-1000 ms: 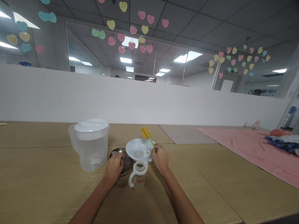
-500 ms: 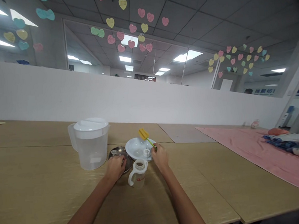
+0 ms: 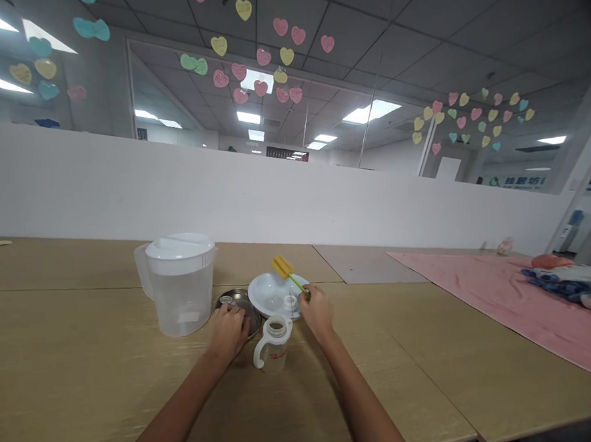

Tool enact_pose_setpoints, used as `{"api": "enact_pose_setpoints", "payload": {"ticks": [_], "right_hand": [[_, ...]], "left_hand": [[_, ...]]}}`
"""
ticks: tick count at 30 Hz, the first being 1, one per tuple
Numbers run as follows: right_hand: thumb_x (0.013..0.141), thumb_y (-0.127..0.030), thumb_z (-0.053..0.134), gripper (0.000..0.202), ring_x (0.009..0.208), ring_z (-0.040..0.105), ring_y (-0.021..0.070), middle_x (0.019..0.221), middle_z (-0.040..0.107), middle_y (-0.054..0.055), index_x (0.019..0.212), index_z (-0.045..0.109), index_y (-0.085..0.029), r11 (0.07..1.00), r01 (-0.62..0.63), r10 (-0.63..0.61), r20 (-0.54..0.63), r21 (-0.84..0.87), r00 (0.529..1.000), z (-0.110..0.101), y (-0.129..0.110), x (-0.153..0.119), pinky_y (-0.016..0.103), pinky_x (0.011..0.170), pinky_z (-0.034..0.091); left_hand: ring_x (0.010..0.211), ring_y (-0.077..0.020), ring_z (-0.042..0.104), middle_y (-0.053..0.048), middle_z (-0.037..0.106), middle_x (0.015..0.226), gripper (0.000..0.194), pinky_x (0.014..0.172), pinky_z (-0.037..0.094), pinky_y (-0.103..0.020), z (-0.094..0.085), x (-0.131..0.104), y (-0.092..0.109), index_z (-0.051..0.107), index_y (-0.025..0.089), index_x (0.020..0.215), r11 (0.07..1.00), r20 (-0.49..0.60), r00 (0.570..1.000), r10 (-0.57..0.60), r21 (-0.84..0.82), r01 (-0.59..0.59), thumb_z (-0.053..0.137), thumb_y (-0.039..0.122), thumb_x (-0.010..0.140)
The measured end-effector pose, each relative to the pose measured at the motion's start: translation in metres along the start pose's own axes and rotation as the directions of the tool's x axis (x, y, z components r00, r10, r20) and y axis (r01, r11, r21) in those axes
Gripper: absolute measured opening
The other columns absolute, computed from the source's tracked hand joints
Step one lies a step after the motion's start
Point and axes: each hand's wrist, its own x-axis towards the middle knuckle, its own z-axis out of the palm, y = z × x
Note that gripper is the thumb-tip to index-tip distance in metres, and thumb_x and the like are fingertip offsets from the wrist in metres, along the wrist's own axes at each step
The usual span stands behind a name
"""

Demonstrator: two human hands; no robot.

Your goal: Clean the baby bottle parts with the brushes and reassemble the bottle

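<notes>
My right hand (image 3: 317,311) is closed on the green handle of a brush with a yellow sponge head (image 3: 282,267), held over a white bowl (image 3: 264,291). A small white ring-shaped part (image 3: 290,303) lies in the bowl. My left hand (image 3: 229,330) rests over a round metal dish (image 3: 252,317); whatever its fingers hold is hidden. A small clear piece (image 3: 225,300) shows at the dish's left, by those fingers. Between my hands an uncapped clear bottle (image 3: 274,352) with white handles and red print stands upright on the table.
A lidded translucent pitcher (image 3: 182,288) stands left of the dish. A pink cloth (image 3: 480,290) covers the table's right side, with bundled fabric (image 3: 569,283) on it. Behind the table (image 3: 74,368) runs a low white wall (image 3: 254,203) under glass with heart-shaped notes.
The yellow brush head has shifted slightly left and down. The fingers of my left hand have moved a little over the metal dish.
</notes>
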Motion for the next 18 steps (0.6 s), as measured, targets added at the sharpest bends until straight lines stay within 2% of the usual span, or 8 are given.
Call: {"api": "enact_pose_setpoints", "payload": {"ticks": [8, 11, 15, 18], "right_hand": [[0.083, -0.019, 0.045, 0.027, 0.079, 0.06, 0.0141, 0.094, 0.066, 0.004, 0.101, 0.065, -0.019, 1.0, -0.015, 0.015, 0.0, 0.004, 1.0, -0.001, 0.0, 0.0, 0.021, 0.06, 0.032], [0.083, -0.02, 0.044, 0.028, 0.079, 0.059, 0.014, 0.095, 0.066, 0.004, 0.101, 0.065, -0.02, 1.0, -0.024, 0.024, 0.004, 0.006, 1.0, -0.001, 0.0, 0.0, 0.021, 0.06, 0.033], [0.083, -0.02, 0.045, 0.027, 0.079, 0.06, 0.0139, 0.094, 0.066, 0.005, 0.101, 0.065, -0.02, 1.0, -0.021, 0.021, -0.002, 0.007, 1.0, 0.0, 0.001, 0.001, 0.021, 0.061, 0.033], [0.082, -0.02, 0.046, 0.027, 0.078, 0.06, 0.0137, 0.093, 0.066, 0.004, 0.1, 0.066, -0.02, 1.0, -0.016, 0.016, -0.008, 0.004, 1.0, 0.001, 0.001, 0.001, 0.021, 0.059, 0.032]], "left_hand": [[0.079, -0.0224, 0.063, -0.011, 0.068, 0.085, 0.03, 0.072, 0.043, -0.032, 0.004, 0.002, -0.001, 0.065, 0.014, 0.084, 0.996, 0.052, 0.997, -0.051, -0.071, 0.054, 0.037, 0.025, 0.087], [0.085, -0.0215, 0.063, -0.013, 0.067, 0.094, 0.029, 0.076, 0.044, -0.031, 0.005, 0.003, -0.004, 0.063, 0.012, 0.088, 0.994, 0.042, 0.998, -0.054, -0.091, 0.058, 0.036, 0.022, 0.087], [0.105, -0.0203, 0.056, -0.013, 0.06, 0.115, 0.027, 0.09, 0.04, -0.03, 0.008, 0.003, -0.009, 0.059, 0.013, 0.103, 0.992, 0.024, 0.999, -0.039, -0.12, 0.042, 0.04, 0.02, 0.086], [0.108, -0.0218, 0.054, -0.012, 0.059, 0.117, 0.027, 0.094, 0.039, -0.034, 0.01, 0.003, -0.011, 0.058, 0.014, 0.106, 0.986, 0.012, 1.0, -0.026, -0.162, 0.027, 0.043, 0.02, 0.085]]}}
